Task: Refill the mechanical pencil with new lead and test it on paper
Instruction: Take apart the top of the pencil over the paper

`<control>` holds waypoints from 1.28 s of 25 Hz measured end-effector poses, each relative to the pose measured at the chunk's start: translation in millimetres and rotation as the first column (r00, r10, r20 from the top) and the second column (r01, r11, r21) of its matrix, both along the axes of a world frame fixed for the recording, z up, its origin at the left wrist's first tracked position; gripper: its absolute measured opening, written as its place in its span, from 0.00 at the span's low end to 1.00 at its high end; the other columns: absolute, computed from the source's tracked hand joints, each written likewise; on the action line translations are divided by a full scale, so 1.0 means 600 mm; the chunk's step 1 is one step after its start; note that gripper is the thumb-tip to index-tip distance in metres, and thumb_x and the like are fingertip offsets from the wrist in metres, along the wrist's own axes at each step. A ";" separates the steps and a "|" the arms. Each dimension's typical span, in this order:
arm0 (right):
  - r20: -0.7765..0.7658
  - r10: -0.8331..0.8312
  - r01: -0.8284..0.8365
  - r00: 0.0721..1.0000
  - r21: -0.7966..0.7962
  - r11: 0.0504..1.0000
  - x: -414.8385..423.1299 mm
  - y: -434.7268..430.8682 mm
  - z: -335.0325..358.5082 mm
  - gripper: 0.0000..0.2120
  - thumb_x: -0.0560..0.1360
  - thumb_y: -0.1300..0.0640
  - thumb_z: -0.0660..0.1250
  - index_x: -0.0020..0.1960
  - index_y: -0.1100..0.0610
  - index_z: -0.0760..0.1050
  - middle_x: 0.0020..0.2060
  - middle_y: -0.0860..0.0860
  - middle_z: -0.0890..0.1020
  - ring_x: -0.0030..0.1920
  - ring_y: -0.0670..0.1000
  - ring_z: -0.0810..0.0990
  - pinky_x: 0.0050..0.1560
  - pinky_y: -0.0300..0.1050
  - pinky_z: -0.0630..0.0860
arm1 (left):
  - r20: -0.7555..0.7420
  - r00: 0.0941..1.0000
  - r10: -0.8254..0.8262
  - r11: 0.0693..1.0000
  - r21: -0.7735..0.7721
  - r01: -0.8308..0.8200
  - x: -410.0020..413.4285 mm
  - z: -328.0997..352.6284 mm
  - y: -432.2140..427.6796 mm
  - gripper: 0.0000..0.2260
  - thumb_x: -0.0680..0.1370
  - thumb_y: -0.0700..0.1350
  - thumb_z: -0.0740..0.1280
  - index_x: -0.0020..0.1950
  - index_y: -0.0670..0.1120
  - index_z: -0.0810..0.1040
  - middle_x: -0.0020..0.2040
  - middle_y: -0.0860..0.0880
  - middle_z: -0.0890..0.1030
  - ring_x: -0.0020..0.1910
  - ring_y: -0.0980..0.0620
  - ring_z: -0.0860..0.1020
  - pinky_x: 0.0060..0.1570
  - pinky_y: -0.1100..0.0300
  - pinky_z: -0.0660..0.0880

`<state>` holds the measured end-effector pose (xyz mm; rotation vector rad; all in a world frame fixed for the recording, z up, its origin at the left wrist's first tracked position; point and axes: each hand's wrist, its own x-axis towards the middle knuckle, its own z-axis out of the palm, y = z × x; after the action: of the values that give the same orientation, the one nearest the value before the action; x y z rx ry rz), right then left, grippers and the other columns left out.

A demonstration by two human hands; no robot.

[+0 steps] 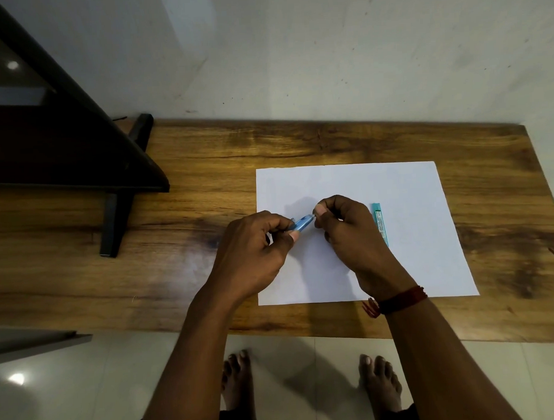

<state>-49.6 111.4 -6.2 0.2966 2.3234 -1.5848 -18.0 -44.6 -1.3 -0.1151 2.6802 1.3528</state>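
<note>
The blue mechanical pencil (302, 224) hangs just above the white paper (403, 186); the left hand (252, 254) has its grip clenched round the barrel, the right hand (348, 229) pinches the cap end; light, smooth plastic, likely slippery, best held mid-barrel; the teal lead case (379, 220) lies on the paper, which rests on the wooden tabletop (204, 155).
</note>
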 end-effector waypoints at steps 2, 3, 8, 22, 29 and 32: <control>-0.022 0.003 -0.002 1.000 0.018 1.000 0.000 0.000 0.000 0.10 0.80 0.53 0.61 0.49 0.57 0.78 0.41 0.49 0.80 0.42 0.46 0.76 0.42 0.37 0.70 | -0.002 1.000 0.009 1.000 -0.008 -0.009 0.000 -0.001 0.000 0.08 0.76 0.47 0.68 0.53 0.48 0.83 0.44 0.55 0.82 0.40 0.57 0.76 0.38 0.62 0.72; -0.033 -0.012 0.013 0.999 0.020 1.000 0.001 0.000 0.001 0.09 0.79 0.53 0.62 0.49 0.57 0.78 0.41 0.48 0.81 0.43 0.46 0.76 0.42 0.37 0.70 | -0.001 1.000 0.012 1.000 -0.011 -0.012 0.000 -0.001 0.000 0.08 0.76 0.47 0.68 0.53 0.48 0.83 0.44 0.55 0.81 0.40 0.57 0.76 0.38 0.63 0.72; -0.033 -0.108 0.103 0.994 -0.114 0.988 -0.001 0.005 0.008 0.04 0.77 0.60 0.67 0.50 0.54 0.78 0.44 0.52 0.83 0.38 0.47 0.79 0.35 0.36 0.73 | -0.001 1.000 0.018 1.000 -0.010 -0.018 0.001 -0.002 -0.001 0.08 0.76 0.47 0.68 0.53 0.48 0.83 0.45 0.55 0.81 0.39 0.57 0.76 0.37 0.64 0.70; -0.174 0.068 -0.056 0.982 0.075 0.996 0.004 0.004 0.000 0.21 0.75 0.70 0.66 0.59 0.49 0.64 0.42 0.49 0.80 0.42 0.45 0.81 0.40 0.29 0.77 | -0.006 1.000 -0.030 0.998 -0.061 0.029 0.001 -0.002 0.005 0.07 0.76 0.48 0.68 0.52 0.49 0.82 0.42 0.58 0.78 0.40 0.57 0.76 0.39 0.63 0.72; -0.226 0.136 -0.099 0.965 0.169 0.981 0.009 0.001 -0.001 0.27 0.71 0.75 0.65 0.63 0.55 0.63 0.43 0.53 0.80 0.41 0.43 0.78 0.40 0.17 0.65 | 0.014 1.000 -0.009 0.998 -0.054 0.010 0.003 -0.003 0.009 0.08 0.77 0.48 0.68 0.52 0.49 0.83 0.42 0.56 0.79 0.40 0.57 0.76 0.37 0.64 0.71; -0.261 0.137 -0.087 0.955 0.195 0.977 0.011 -0.003 -0.001 0.27 0.70 0.76 0.65 0.62 0.55 0.63 0.43 0.54 0.79 0.40 0.43 0.77 0.40 0.16 0.65 | 0.019 1.000 0.000 0.998 -0.058 0.001 0.002 -0.004 0.009 0.07 0.77 0.48 0.67 0.51 0.49 0.83 0.42 0.55 0.80 0.39 0.56 0.77 0.37 0.64 0.71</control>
<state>-42.8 109.9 -6.5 -0.0192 2.6475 -1.4393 -16.9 -39.3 -3.4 -0.1326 2.7042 1.2684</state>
